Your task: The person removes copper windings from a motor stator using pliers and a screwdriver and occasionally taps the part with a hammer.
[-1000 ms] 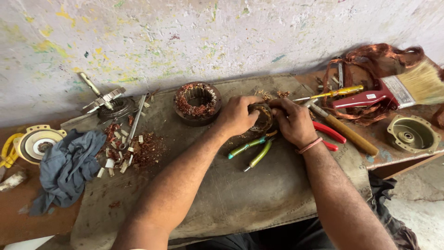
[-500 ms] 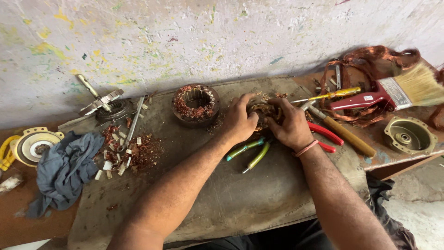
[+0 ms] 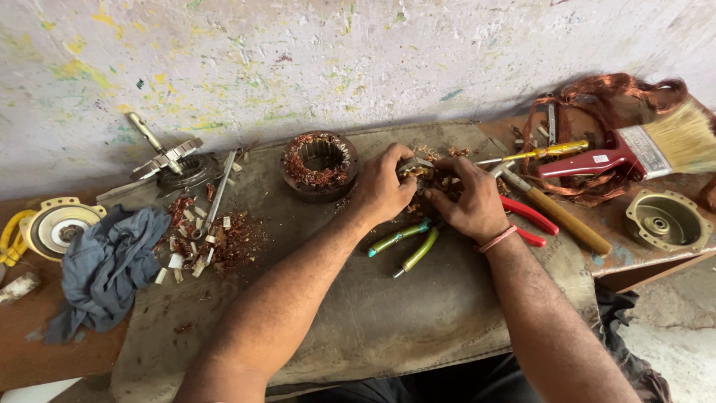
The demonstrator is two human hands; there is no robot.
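Observation:
My left hand [image 3: 385, 186] and my right hand [image 3: 468, 200] both grip a small round motor stator [image 3: 419, 171] with copper winding, held just above the brown mat [image 3: 388, 313]. The hands cover most of it. Green-handled pliers [image 3: 406, 245] lie on the mat right under my hands. A second, larger stator [image 3: 319, 163] with copper windings stands to the left of my left hand.
Red-handled pliers [image 3: 531, 218], a wooden-handled tool [image 3: 563, 222], a yellow screwdriver [image 3: 538, 153], a red paintbrush [image 3: 641, 149] and loose copper wire [image 3: 597, 101] lie right. A metal end cap [image 3: 666, 221] sits far right. Wire scraps [image 3: 212, 239], a grey rag [image 3: 108, 265] and motor parts [image 3: 170, 158] lie left.
Both hands stay on the small stator, turning it a little. The view has shifted slightly.

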